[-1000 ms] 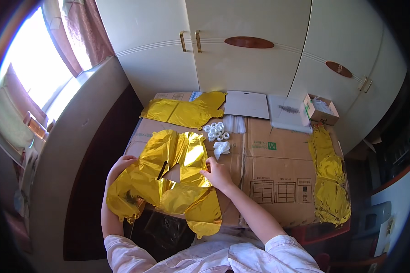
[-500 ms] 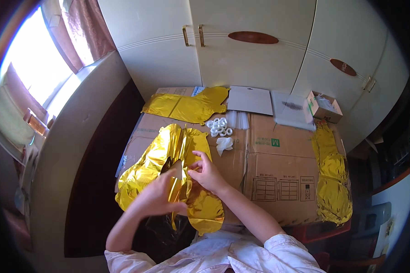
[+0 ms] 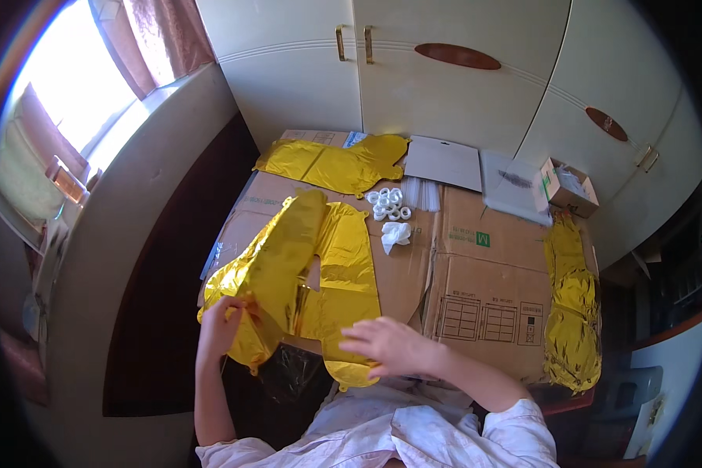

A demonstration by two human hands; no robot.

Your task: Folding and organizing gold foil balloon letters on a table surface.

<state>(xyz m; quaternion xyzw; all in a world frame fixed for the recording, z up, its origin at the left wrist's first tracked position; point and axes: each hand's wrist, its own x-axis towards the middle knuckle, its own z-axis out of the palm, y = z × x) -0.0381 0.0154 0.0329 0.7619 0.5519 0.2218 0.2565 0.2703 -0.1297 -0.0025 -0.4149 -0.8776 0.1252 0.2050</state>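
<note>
My left hand (image 3: pixel 219 329) is closed in a pinch on the edge of a flat gold foil balloon (image 3: pixel 282 261), holding part of it raised on the left of the table. To its right another flat stretch of gold foil (image 3: pixel 347 269) lies over the cardboard; whether it belongs to the same balloon I cannot tell. Over the lower end of that foil is my right hand (image 3: pixel 394 347), fingers apart and nothing in them. A dark plastic bag (image 3: pixel 292 376) shows below the table's near edge.
Flattened cardboard (image 3: pixel 476 269) covers the table. Further gold foil balloons lie at the back (image 3: pixel 331 164) and right edge (image 3: pixel 572 312). Several white tape rolls (image 3: pixel 386 204), a crumpled tissue (image 3: pixel 396 236), a grey board (image 3: pixel 444 162) and a small open box (image 3: pixel 569 187) sit toward the back.
My left hand has moved left and lifted the foil's edge, unfolding the balloon. My right hand has drawn back toward me and right, off the foil's middle. The view has shifted slightly.
</note>
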